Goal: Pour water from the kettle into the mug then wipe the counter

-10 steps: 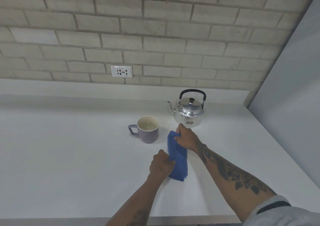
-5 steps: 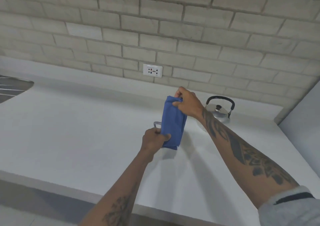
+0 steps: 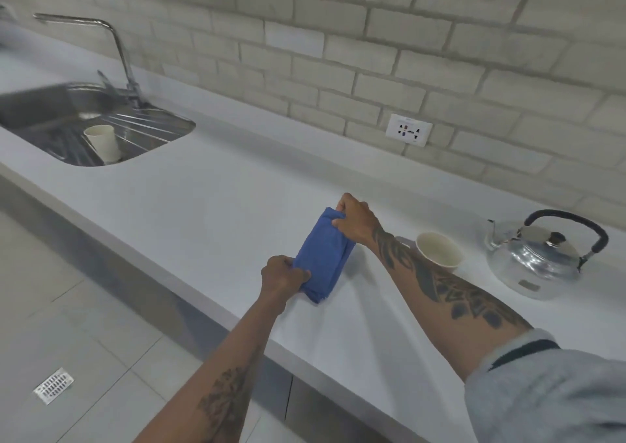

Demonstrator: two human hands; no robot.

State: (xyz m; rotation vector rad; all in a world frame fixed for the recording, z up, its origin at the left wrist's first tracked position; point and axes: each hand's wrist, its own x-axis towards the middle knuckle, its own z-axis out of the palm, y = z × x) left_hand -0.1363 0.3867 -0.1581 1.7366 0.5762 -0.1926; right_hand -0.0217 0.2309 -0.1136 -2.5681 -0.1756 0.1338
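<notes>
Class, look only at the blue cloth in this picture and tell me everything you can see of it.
The blue cloth looks like soft woven fabric, folded into a thick, long bundle with layered edges at its near end. It is held slanted over the white counter; whether its near end touches the counter cannot be told. The right hand pinches its far end, and the left hand grips its near end.

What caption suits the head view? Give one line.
Both hands, left and right, hold a folded blue cloth above the counter.
</notes>
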